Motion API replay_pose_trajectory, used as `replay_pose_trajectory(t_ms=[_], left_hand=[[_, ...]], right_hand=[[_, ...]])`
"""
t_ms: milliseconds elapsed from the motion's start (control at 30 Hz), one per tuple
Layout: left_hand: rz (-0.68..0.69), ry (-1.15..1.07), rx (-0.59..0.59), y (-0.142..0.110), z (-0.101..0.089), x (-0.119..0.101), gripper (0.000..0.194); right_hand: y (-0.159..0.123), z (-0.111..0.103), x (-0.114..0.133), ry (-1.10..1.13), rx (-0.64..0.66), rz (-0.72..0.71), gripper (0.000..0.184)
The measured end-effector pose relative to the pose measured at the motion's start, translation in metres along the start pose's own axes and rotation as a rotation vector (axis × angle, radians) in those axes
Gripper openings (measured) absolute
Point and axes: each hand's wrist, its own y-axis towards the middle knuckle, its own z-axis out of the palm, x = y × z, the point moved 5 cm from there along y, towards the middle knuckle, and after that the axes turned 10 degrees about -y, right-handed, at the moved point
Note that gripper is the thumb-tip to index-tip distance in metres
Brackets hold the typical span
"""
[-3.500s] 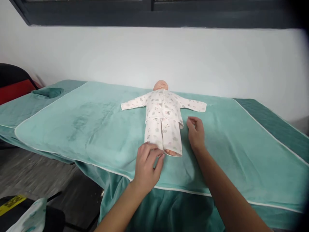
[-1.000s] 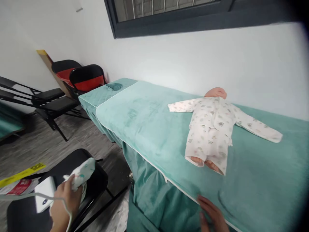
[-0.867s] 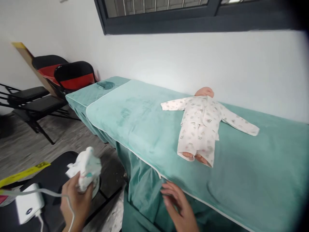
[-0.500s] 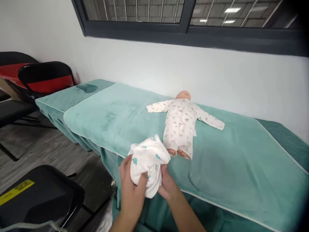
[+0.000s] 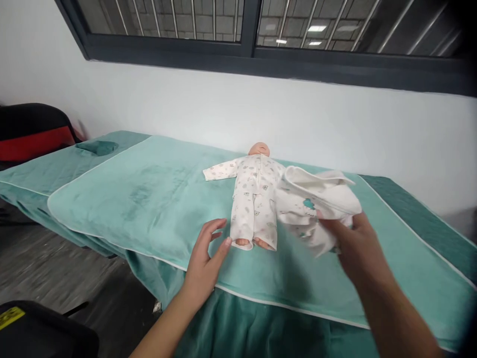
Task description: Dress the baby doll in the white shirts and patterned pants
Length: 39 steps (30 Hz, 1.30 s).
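Note:
A baby doll (image 5: 255, 199) in white printed pyjamas lies on its back on a teal towel (image 5: 149, 199) spread over a long padded table. My right hand (image 5: 352, 243) grips a bunched white cloth with teal prints (image 5: 316, 206), held just right of the doll and covering its far sleeve. My left hand (image 5: 204, 261) hovers with fingers apart over the towel, close to the doll's bare feet (image 5: 253, 243), holding nothing.
A white wall and a dark-framed window (image 5: 253, 35) stand behind the table. At the far left is a black and red chair (image 5: 33, 132). A black chair seat with a yellow label (image 5: 33, 330) is at the bottom left, over grey floor.
I turned back from the chair to the table with the cloth. It went from my left hand, through both hands, to my right hand alone, and my left hand now hovers by the doll's feet.

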Motion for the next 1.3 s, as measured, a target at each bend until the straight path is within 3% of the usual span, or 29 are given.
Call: replay_pose_trajectory(t_ms=[133, 200, 267, 333, 400, 433, 467, 533, 600, 700, 833, 1000, 1300], left_hand=[[0.032, 0.07, -0.058, 0.049, 0.005, 0.019, 0.028], [0.103, 0.105, -0.048, 0.08, 0.014, 0.025, 0.025], [0.185, 0.148, -0.029, 0.113, 0.026, 0.028, 0.023], [0.256, 0.189, -0.008, 0.148, 0.043, 0.027, 0.023], [0.309, 0.216, 0.014, 0.186, 0.063, 0.024, 0.024], [0.329, 0.225, 0.029, 0.205, 0.074, 0.021, 0.025], [0.343, 0.237, 0.049, 0.224, 0.085, 0.02, 0.026], [0.358, 0.276, 0.108, 0.261, 0.107, 0.019, 0.031], [0.369, 0.334, 0.191, 0.29, 0.124, 0.025, 0.039], [0.375, 0.434, 0.258, 0.311, 0.133, 0.041, 0.045], [0.359, 0.539, 0.201, 0.308, 0.127, 0.056, 0.045], [0.268, 0.62, 0.207, 0.304, 0.128, 0.056, 0.045], [0.192, 0.577, 0.17, 0.308, 0.126, 0.059, 0.044]], right_hand=[[0.05, -0.06, -0.089, -0.466, 0.069, 0.215, 0.053], [0.063, -0.078, -0.115, -0.585, 0.194, 0.198, 0.044], [0.07, -0.089, -0.115, -0.7, 0.284, 0.101, 0.047], [0.075, -0.09, -0.081, -0.828, 0.122, -0.069, 0.062], [0.079, -0.066, -0.036, -0.876, -0.061, -0.127, 0.061], [0.084, -0.041, -0.015, -0.807, -0.078, -0.137, 0.056], [0.092, -0.01, 0.004, -0.635, -0.075, -0.187, 0.047], [0.118, 0.064, 0.024, -0.354, 0.058, -0.238, 0.033], [0.155, 0.126, 0.022, -0.206, 0.06, -0.232, 0.029], [0.205, 0.177, -0.008, -0.127, -0.037, -0.148, 0.028], [0.223, 0.194, -0.035, -0.093, 0.054, -0.126, 0.025], [0.22, 0.191, -0.031, -0.163, 0.099, -0.182, 0.023], [0.223, 0.192, -0.028, -0.208, 0.021, -0.233, 0.02]])
